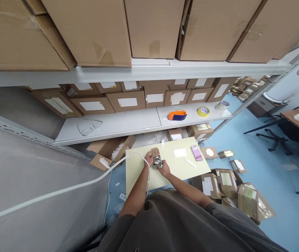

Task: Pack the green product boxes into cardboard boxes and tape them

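Apparently a holding step: left hand (148,159) and right hand (164,169) pinch small open box (157,166) between them; next move likely needs steadiness.

No text can be read, even on the white labels (127,102).

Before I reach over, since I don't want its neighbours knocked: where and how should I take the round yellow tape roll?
Probably by the outer rim of the round yellow tape roll, from the front and above: it appears to lie flat, between an orange and blue curved object and a whitish tape roll.
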A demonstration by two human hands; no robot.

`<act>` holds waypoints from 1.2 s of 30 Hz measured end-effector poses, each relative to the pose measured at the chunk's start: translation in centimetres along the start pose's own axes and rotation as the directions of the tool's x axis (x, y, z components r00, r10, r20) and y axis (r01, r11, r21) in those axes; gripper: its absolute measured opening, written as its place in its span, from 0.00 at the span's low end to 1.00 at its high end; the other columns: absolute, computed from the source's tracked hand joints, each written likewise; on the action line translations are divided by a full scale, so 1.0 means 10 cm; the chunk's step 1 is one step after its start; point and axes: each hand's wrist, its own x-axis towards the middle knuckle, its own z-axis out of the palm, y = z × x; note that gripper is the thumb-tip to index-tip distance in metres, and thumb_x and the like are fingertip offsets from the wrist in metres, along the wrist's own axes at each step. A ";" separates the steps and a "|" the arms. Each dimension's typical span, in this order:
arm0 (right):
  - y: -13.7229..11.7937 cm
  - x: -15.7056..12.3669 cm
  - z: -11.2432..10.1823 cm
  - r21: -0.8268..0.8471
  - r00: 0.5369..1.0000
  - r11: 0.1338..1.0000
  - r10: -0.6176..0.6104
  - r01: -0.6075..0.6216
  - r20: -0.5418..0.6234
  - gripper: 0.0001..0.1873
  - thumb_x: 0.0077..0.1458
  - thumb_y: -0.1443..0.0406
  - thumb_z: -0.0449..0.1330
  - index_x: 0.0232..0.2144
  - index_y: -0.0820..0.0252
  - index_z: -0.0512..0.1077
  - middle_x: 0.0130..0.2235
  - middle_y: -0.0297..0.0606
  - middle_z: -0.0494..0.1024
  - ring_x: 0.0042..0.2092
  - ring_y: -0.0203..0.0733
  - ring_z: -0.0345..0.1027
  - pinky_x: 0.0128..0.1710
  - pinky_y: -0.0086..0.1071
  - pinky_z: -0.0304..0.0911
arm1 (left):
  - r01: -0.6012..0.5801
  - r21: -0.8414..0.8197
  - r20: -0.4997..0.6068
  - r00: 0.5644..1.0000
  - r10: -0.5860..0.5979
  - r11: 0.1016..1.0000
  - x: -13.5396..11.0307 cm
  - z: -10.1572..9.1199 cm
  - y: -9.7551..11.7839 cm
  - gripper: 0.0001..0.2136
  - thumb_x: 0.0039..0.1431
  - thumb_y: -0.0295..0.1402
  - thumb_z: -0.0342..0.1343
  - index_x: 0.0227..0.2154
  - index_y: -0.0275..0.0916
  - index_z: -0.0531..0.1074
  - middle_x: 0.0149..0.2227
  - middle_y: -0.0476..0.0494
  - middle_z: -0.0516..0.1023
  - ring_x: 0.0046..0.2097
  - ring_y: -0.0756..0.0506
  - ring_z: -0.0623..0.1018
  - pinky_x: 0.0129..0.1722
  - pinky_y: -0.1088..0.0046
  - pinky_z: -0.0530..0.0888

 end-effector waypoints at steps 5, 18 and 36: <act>-0.04 -0.02 -0.18 0.050 1.000 0.999 -0.009 0.009 0.009 0.31 0.54 0.66 0.69 0.60 0.53 0.70 0.54 0.41 0.83 0.46 0.48 0.82 0.51 0.40 0.75 | -0.013 0.139 -0.035 0.999 0.018 0.990 -0.01 -0.09 -0.07 0.28 0.62 0.39 0.67 0.64 0.39 0.74 0.70 0.29 0.74 0.73 0.32 0.72 0.72 0.55 0.69; -0.76 0.29 -0.48 -0.433 0.966 0.897 0.033 0.085 0.258 0.22 0.50 0.62 0.76 0.48 0.56 0.82 0.51 0.44 0.86 0.53 0.51 0.82 0.45 0.31 0.72 | -0.342 0.258 0.440 0.874 0.206 0.903 -0.17 -0.14 -0.23 0.41 0.43 0.27 0.75 0.64 0.42 0.75 0.66 0.33 0.80 0.65 0.31 0.79 0.69 0.50 0.73; -1.45 -0.06 -1.59 0.205 0.965 0.947 -0.223 0.249 -0.139 0.25 0.41 0.51 0.73 0.35 0.50 0.65 0.31 0.25 0.73 0.34 0.42 0.68 0.34 0.33 0.63 | -0.254 0.357 0.330 0.935 0.133 0.899 -0.19 -0.13 -0.19 0.34 0.43 0.36 0.79 0.55 0.42 0.75 0.56 0.32 0.84 0.64 0.27 0.78 0.64 0.51 0.72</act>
